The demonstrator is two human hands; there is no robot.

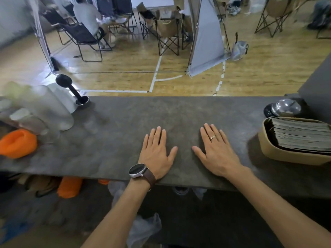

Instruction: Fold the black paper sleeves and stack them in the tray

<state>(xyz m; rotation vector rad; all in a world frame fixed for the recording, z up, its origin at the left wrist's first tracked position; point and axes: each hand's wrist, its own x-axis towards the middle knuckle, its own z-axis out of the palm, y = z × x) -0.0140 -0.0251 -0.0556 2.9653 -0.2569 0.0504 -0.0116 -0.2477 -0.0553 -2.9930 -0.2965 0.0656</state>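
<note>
A tan tray stands at the right end of the dark grey counter. A thick stack of flat dark paper sleeves fills it. My left hand, with a watch on its wrist, lies flat on the counter with fingers spread, holding nothing. My right hand, wearing a ring, lies flat beside it, also with nothing in it. Both hands rest near the counter's front edge, well left of the tray. No loose sleeve shows on the counter.
A metal bell sits behind the tray. At the left end stand blurred clear cups, a black tamper-like tool and an orange object. Beyond the counter is a wooden floor with folding chairs and a seated person.
</note>
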